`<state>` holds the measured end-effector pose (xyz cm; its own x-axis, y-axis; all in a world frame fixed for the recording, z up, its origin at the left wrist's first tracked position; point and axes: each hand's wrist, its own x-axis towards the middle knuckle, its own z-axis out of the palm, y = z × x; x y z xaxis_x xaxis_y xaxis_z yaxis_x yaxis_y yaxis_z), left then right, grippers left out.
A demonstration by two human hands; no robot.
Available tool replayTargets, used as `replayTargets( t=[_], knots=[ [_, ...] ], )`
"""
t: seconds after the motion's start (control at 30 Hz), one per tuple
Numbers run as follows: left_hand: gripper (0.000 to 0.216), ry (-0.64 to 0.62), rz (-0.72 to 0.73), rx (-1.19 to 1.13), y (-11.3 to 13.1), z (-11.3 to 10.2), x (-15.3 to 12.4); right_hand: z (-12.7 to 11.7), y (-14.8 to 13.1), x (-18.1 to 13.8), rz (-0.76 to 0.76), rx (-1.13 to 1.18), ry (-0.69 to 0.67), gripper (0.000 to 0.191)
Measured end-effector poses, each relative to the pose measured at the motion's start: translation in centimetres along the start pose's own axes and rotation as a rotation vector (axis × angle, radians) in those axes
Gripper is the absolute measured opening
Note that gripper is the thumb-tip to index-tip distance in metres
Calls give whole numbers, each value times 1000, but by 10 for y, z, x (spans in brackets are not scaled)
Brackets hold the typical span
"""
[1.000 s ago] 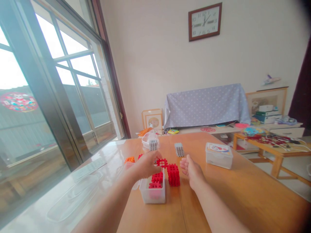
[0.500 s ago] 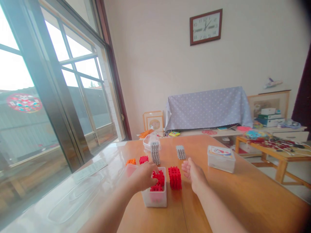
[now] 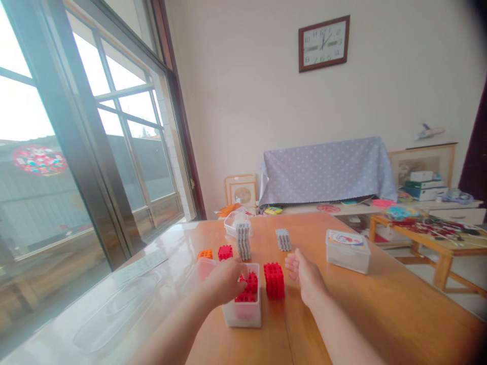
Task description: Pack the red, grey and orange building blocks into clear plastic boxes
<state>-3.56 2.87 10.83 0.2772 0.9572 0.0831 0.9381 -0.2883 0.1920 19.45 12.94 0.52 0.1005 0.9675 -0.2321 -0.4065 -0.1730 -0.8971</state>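
Observation:
My left hand (image 3: 228, 280) reaches over the near left rim of a clear plastic box (image 3: 243, 318), thumb and fingers closed around red interlocking plastic blocks (image 3: 249, 286) inside it. Its fingertips are partly hidden. To the right of the box stands a stack of red blocks (image 3: 274, 281) on the table. My right hand (image 3: 304, 274) is beside that stack without touching it, palm turned inward, fingers stretched out and slightly bent, holding nothing.
Behind the box stand a tall grey block stack (image 3: 243, 242), a shorter grey stack (image 3: 283, 240), red blocks (image 3: 225, 252) and orange blocks (image 3: 205, 254). A lidded box (image 3: 347, 256) stands right on the wooden table (image 3: 315, 329); an open clear container (image 3: 232, 223) sits at the back.
My left hand's fingers have drawn slightly closer together over the red blocks in the box. My right hand stays almost still, and the view has shifted a little.

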Motion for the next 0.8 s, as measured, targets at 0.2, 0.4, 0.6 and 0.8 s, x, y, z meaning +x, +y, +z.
replayTargets(
  t=[0.2, 0.4, 0.6, 0.8],
  knots=[
    [23, -30, 47, 11, 3, 2, 0, 0, -1, -1, 2, -1, -13, 49],
    [26, 95, 8, -30, 3, 0, 3, 1, -1, -2, 7, -13, -9, 50],
    [25, 195, 50, -186, 17, -6, 22, 2, 0, -2, 4, -25, 5, 49],
    [48, 103, 112, -167, 33, 6, 44, 2, -2, -3, -5, -29, 13, 47]
  ],
)
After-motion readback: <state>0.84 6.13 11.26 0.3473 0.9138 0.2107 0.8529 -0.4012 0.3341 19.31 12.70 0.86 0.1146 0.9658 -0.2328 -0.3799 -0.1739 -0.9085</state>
